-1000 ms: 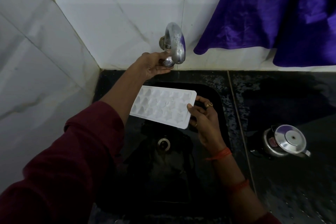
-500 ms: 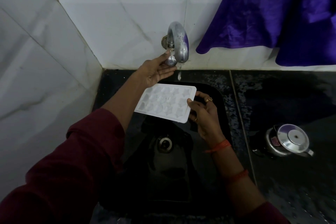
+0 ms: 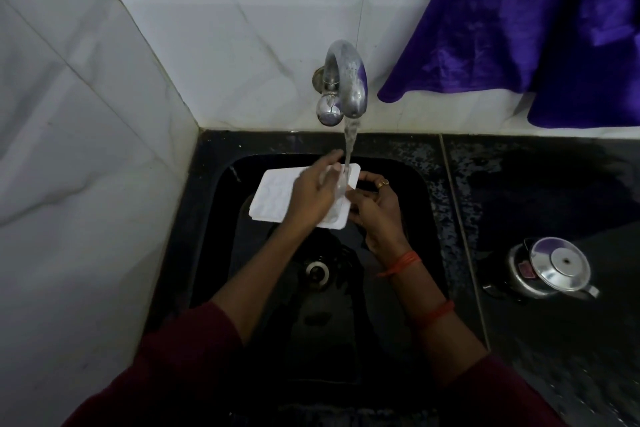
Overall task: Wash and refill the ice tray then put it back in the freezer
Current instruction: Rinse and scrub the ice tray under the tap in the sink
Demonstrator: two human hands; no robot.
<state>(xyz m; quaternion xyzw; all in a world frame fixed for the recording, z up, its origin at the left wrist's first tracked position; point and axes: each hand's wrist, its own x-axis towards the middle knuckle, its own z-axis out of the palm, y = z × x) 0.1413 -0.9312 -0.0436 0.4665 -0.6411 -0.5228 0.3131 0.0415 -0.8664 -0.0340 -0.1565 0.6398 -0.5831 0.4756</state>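
A white ice tray is held over the black sink, under the chrome tap. Water runs from the spout onto the tray's right end. My right hand grips that right end, thumb on top and fingers curled below. My left hand lies flat across the tray's top with fingers stretched toward the stream, covering the tray's middle.
The sink drain sits below the tray. A steel kettle stands on the wet black counter to the right. A purple cloth hangs on the tiled wall behind. A white tiled wall closes the left side.
My left hand left the tap knob and came down onto the tray. The water grew from a trickle to a full stream. The tray moved right, under the spout.
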